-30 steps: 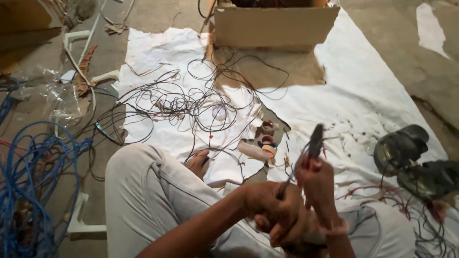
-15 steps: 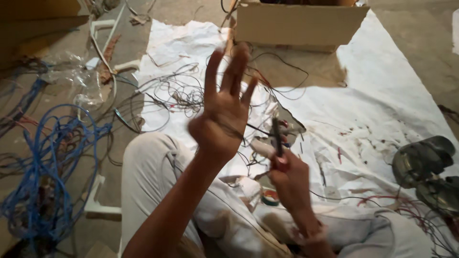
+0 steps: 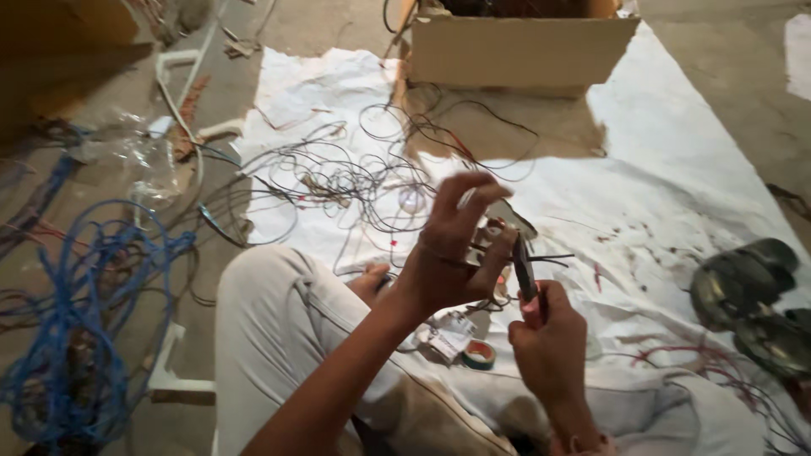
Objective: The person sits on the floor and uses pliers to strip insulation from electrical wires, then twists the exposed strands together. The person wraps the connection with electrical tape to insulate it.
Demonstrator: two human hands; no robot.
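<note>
left hand (image 3: pixel 452 253) grip pinched on thin wire (image 3: pixel 549 257), held taut | right hand (image 3: pixel 549 342) grip clamped on pliers (image 3: pixel 524 266), beside left hand, for cutting reach

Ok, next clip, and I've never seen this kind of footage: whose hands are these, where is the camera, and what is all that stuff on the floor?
There is no machine here. One camera sits on a person's head and looks down, so both hands are that person's own, seated on the floor with a knee in light trousers in view. The right hand grips a dark plier-like tool, tip up. The left hand is raised beside it with thin dark wire at its fingers. Under them lies a white sheet strewn with tangled thin wires. A cardboard box stands at its far end, a small tape roll lies near the knee, and a heap of blue cable lies on the left.
</note>
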